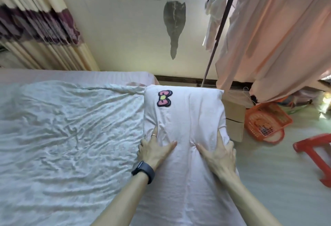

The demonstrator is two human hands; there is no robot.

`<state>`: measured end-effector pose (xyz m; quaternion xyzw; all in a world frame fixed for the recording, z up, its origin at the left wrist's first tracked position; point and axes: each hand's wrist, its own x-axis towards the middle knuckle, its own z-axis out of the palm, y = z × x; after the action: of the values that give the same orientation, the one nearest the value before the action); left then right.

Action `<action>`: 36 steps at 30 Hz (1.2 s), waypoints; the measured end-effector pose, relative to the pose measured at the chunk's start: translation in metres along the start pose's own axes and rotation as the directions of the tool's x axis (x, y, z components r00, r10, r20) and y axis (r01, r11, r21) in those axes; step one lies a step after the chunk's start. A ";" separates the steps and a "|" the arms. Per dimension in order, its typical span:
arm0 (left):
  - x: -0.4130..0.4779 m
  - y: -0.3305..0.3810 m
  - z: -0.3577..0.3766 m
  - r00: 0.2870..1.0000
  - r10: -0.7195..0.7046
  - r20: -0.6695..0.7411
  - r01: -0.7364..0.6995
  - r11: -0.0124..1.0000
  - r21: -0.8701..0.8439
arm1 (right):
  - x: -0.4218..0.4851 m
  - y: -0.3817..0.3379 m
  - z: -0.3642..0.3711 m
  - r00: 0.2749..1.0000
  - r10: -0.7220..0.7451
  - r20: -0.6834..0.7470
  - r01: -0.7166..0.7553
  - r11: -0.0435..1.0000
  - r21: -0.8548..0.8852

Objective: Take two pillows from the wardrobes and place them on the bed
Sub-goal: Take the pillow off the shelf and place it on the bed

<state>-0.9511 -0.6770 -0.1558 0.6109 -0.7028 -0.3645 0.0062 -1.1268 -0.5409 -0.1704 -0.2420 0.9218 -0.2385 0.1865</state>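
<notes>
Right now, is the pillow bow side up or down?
Up: the bow shows on top of the pillow, near its far left corner; left hand and right hand grip its sides.

A pale pink pillow (186,114), soft and creased, was held lengthwise at the right edge of the bed (71,75). It was gripped at its long sides by the left hand (155,149) and the right hand (218,152). A pink bow patch (164,98) was seen near its far left corner. The bed was covered with a rumpled white sheet (71,127).
</notes>
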 end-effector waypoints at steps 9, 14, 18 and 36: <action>0.179 0.053 -0.047 0.991 -0.121 -0.051 0.117 0.990 -0.072 | 0.182 -0.113 0.038 0.990 -0.105 0.097 0.108 0.994 -0.026; 0.287 0.094 -0.071 0.973 -0.208 -0.102 0.192 0.969 -0.153 | 0.316 -0.194 0.054 0.961 -0.225 0.162 0.238 0.969 -0.068; 0.352 0.122 -0.102 0.950 -0.245 -0.194 0.207 0.958 -0.196 | 0.395 -0.263 0.065 0.920 -0.318 0.230 0.340 0.938 -0.064; 0.660 0.149 -0.252 0.807 -0.548 -0.221 0.439 0.806 -0.397 | 0.650 -0.566 0.205 0.725 -0.543 0.424 0.646 0.750 -0.142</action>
<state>-1.1311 -1.3756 -0.1818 0.8161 -0.4353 -0.3584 0.1268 -1.3593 -1.3956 -0.1860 -0.5901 0.7677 -0.1050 0.2268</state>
